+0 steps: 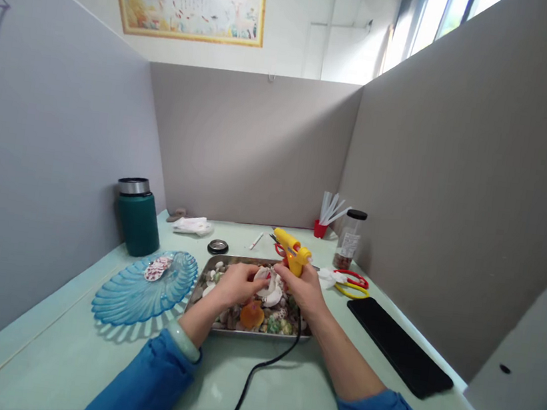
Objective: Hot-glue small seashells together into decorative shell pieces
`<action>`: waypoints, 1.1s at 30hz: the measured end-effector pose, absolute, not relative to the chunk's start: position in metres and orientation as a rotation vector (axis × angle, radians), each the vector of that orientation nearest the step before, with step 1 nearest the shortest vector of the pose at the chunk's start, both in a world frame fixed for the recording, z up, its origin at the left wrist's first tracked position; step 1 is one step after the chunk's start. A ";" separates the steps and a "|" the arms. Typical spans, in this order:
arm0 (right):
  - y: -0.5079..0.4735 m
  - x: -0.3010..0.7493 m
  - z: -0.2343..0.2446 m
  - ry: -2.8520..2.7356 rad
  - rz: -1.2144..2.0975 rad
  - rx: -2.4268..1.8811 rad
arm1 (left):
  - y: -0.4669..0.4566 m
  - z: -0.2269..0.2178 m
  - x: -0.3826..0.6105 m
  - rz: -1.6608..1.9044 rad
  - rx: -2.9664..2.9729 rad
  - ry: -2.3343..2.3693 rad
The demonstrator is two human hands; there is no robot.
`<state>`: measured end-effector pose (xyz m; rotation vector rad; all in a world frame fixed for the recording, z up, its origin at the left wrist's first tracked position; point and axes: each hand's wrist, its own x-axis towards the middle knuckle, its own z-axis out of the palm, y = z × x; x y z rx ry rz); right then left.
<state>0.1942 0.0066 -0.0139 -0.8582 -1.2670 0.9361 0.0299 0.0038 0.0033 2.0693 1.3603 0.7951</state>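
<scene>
A metal tray (249,335) of shells and pebbles stands in front of me, with an orange shell (252,314) near its front side. Above the tray, my left hand (241,286) has its fingers closed on a white shell-like piece (272,292) with a bit of red on it. My right hand (305,290) is wrapped round a yellow hot glue gun (293,246), and its thumb and fingers come close to the same white piece. A black cord (251,377) runs down from the right hand over the tray's front edge.
Left of the tray are a blue fluted plate (115,295) with a speckled piece and a green bottle (137,221). To the right lie scissors (356,288) and a black flat slab (399,346); behind them stand a jar (349,242) and a red cup (320,229) of glue sticks.
</scene>
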 end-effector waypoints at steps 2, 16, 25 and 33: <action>0.005 0.194 -0.013 -1.321 0.894 -0.851 | 0.003 0.004 0.031 0.768 2.183 1.384; 0.007 0.191 -0.014 -1.309 0.882 -0.940 | 0.000 0.002 0.031 0.920 2.091 1.315; 0.011 0.192 -0.019 -1.302 0.870 -0.955 | 0.000 -0.004 0.032 0.898 1.883 1.187; 0.014 0.193 -0.022 -1.310 0.837 -1.129 | 0.007 0.006 0.023 1.081 2.060 1.812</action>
